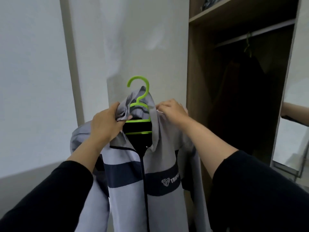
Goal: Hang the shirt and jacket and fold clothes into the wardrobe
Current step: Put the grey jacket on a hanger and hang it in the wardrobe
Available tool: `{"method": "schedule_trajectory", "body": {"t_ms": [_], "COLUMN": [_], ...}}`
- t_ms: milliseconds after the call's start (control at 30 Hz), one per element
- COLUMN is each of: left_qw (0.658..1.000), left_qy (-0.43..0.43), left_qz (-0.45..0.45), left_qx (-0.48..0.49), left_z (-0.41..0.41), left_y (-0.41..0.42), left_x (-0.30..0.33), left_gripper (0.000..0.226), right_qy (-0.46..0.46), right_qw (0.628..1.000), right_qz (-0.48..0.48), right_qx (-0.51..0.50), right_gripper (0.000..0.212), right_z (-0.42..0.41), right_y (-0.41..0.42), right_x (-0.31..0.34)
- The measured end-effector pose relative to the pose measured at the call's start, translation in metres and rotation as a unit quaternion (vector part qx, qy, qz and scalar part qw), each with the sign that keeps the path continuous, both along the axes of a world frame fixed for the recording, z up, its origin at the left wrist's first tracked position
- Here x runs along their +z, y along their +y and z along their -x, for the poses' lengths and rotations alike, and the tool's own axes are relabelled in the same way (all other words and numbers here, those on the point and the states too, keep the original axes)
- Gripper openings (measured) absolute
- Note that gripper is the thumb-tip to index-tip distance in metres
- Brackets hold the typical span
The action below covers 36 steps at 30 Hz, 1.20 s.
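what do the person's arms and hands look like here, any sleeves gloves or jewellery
Both arms wear black long sleeves, the left sleeve and the right sleeve, each pushed up so the forearm is bare below it. The left hand and right hand are bare: no gloves. No watch, ring or bracelet shows from this angle. The sleeves are plain, with no visible markings.

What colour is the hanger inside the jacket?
Bright green hanger, seen in the head view.
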State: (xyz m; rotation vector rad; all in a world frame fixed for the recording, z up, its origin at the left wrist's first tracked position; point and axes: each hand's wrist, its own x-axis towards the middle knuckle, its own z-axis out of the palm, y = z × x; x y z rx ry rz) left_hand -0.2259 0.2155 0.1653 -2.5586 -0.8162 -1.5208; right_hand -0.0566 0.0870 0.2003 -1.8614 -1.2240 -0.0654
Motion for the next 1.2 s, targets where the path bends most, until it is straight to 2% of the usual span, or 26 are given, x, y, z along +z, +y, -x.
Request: {"method": "schedule_trajectory", "body": {"t_ms": [33, 100, 167, 267, 367, 500, 633, 700, 800, 867, 1033, 1100, 1200], "left_qw": [1.0, 1.0, 1.0, 0.997, 0.999, 0.991, 0.993, 0.995, 0.988, 0.976, 0.972, 0.967, 0.96], "left_qy": [-0.002, 0.003, 0.005, 0.006, 0.024, 0.084, 0.086, 0.084, 0.069, 0.076, 0.041, 0.043, 0.037], "left_qz": [0.009, 0.015, 0.01, 0.013, -0.031, -0.079, -0.001, 0.019, 0.067, 0.067, 0.051, 0.074, 0.095], "left_qx": [-0.004, -0.004, -0.029, -0.07, -0.034, 0.066, 0.077, 0.042, -0.117, -0.192, -0.225, -0.239, -0.26], "left_z": [-0.004, -0.013, -0.021, -0.025, -0.021, -0.025, -0.055, -0.074, -0.104, -0.122, -0.16, -0.179, -0.205], "left_y": [-0.001, -0.005, -0.009, -0.015, -0.011, -0.005, -0.018, -0.024, -0.029, -0.03, -0.031, -0.037, -0.05], "left_x": [0.001, 0.007, 0.011, 0.013, 0.009, 0.002, 0.01, 0.014, 0.014, 0.015, 0.022, 0.021, 0.022], "left_gripper": [0.038, 0.044, 0.042, 0.046, 0.055, 0.066, 0.05, 0.043, 0.036, 0.034, 0.028, 0.026, 0.026], "right_qy": [-0.037, -0.094, -0.192, -0.291, -0.315, -0.368, -0.34, -0.321, -0.335, -0.35, -0.355, -0.358, -0.414], "right_qw": [0.999, 0.995, 0.981, 0.951, 0.932, 0.908, 0.916, 0.921, 0.91, 0.897, 0.875, 0.872, 0.851], "right_qz": [-0.01, -0.008, -0.017, -0.065, -0.088, -0.042, -0.033, -0.027, -0.031, -0.017, 0.008, 0.013, 0.043], "right_qx": [0.016, 0.031, -0.01, -0.087, -0.155, -0.194, -0.212, -0.221, -0.244, -0.268, -0.329, -0.333, -0.321], "right_gripper": [0.028, 0.038, 0.045, 0.036, 0.033, 0.04, 0.042, 0.039, 0.031, 0.03, 0.047, 0.047, 0.042], "right_z": [0.0, 0.0, 0.001, -0.006, -0.023, -0.042, -0.043, -0.046, -0.054, -0.064, -0.089, -0.096, -0.104], "right_y": [-0.003, -0.008, -0.009, -0.015, -0.027, -0.042, -0.05, -0.053, -0.059, -0.071, -0.125, -0.142, -0.159], "right_x": [-0.004, -0.012, -0.017, -0.02, -0.016, -0.007, -0.006, -0.005, -0.003, -0.002, -0.004, -0.003, 0.01]}}
